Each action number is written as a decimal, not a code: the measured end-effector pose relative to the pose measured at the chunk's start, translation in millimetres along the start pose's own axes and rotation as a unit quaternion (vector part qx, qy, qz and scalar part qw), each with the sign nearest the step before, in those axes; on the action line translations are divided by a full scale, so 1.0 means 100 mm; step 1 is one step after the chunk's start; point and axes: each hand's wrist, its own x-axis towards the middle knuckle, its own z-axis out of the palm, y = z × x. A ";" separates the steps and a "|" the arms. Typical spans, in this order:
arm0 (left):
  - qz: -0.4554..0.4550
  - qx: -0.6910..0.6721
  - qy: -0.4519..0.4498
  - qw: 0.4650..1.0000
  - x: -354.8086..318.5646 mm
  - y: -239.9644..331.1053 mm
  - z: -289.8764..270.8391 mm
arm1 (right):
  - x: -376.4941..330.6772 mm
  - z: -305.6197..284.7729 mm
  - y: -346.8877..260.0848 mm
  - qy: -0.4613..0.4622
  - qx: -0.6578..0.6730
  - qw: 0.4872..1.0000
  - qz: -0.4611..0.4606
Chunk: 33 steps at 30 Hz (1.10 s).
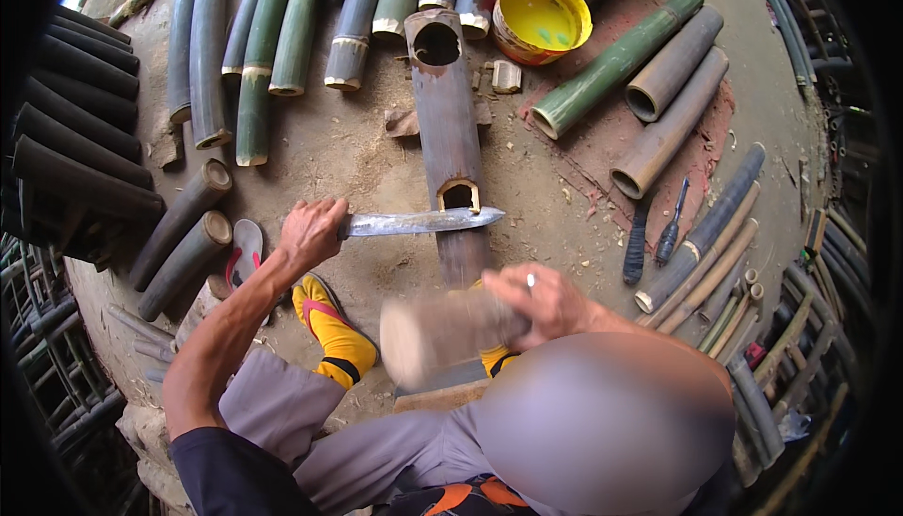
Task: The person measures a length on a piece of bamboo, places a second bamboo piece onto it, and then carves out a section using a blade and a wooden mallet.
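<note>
At the far left, a stack of dark bamboo (80,140) is noted, with two dark cut lengths (193,215) lying just beside it. A row of green and grey poles (282,36) is laid along the upper left. The knife (414,223) is gripped by the left hand (315,234), its fingers closed around the handle. The blade is laid across the bamboo tube (447,126), which is found on the ground at centre, running away from the feet. Two holes are already cut in its wall: the far hole (436,44) is rounded and judged largely done; the near hole (460,196) is squarer, with a pale raw rim, and trimming is judged to be left there, as the blade is set at its near edge. The wooden mallet (414,335) is blurred and appears apart from the blade; its narrow end is clasped in the right hand (546,304). A yellow bucket (541,17) is placed beyond. To the right, three cut lengths (625,74) are laid on a reddish sheet; no side holes are seen in their visible walls. Two hand tools (672,224) are left unheld near slender poles (705,234) at the right.
</note>
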 end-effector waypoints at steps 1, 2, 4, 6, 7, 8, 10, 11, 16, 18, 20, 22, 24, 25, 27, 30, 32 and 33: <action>-0.006 0.002 -0.003 1.000 -0.01 -0.01 -0.01 | -0.01 0.04 0.14 0.019 -0.027 0.995 -0.091; -0.001 -0.003 -0.006 1.000 0.03 0.03 0.02 | -0.11 0.06 0.35 0.034 -0.059 0.983 -0.170; -0.005 -0.027 -0.023 0.999 0.06 0.03 -0.02 | -0.21 0.07 0.62 -0.023 -0.037 0.999 0.011; -0.038 -0.064 -0.101 0.992 0.10 0.00 -0.17 | -0.06 -0.02 0.56 -0.062 -0.067 0.970 0.223; -0.026 -0.237 -0.208 0.949 0.18 -0.23 -0.19 | 0.03 -0.09 0.41 -0.067 -0.026 0.956 0.283; -0.071 -0.322 -0.228 0.916 0.22 -0.19 -0.27 | -0.02 -0.08 0.32 -0.016 -0.002 0.959 0.284; -0.155 -0.481 -0.250 0.826 0.36 -0.05 -0.58 | -0.09 -0.14 0.26 0.088 0.031 0.957 0.276; -0.177 -0.514 -0.159 0.824 0.32 -0.09 -0.46 | -0.10 -0.20 0.25 0.096 0.053 0.945 0.308; -0.049 -0.385 -0.035 0.921 0.31 -0.29 -0.31 | -0.19 -0.42 0.35 0.183 0.064 0.890 0.414; -0.031 -0.333 -0.095 0.938 0.34 -0.30 -0.31 | -0.16 -0.49 0.35 0.203 0.064 0.886 0.411; -0.030 -0.273 -0.140 0.951 0.40 -0.30 -0.32 | -0.13 -0.55 0.34 0.196 0.048 0.891 0.406; -0.075 -0.225 -0.151 0.960 0.43 -0.27 -0.34 | -0.06 -0.62 0.27 0.183 0.046 0.898 0.397; -0.089 -0.211 -0.166 0.959 0.46 -0.23 -0.37 | -0.08 -0.58 0.24 0.210 0.051 0.904 0.370; -0.093 -0.221 -0.180 0.954 0.47 -0.22 -0.36 | -0.09 -0.56 0.21 0.223 0.053 0.906 0.356; -0.096 -0.225 -0.186 0.952 0.44 -0.24 -0.33 | -0.05 -0.51 0.12 0.112 0.117 0.869 0.467; -0.086 -0.236 -0.191 0.949 0.44 -0.24 -0.34 | -0.08 -0.56 0.22 -0.058 0.041 0.863 0.500; -0.085 -0.240 -0.202 0.946 0.46 -0.23 -0.37 | -0.06 -0.68 0.20 -0.040 0.049 0.878 0.475; -0.090 -0.238 -0.212 0.943 0.47 -0.22 -0.40 | 0.01 -0.69 0.12 0.030 0.065 0.894 0.442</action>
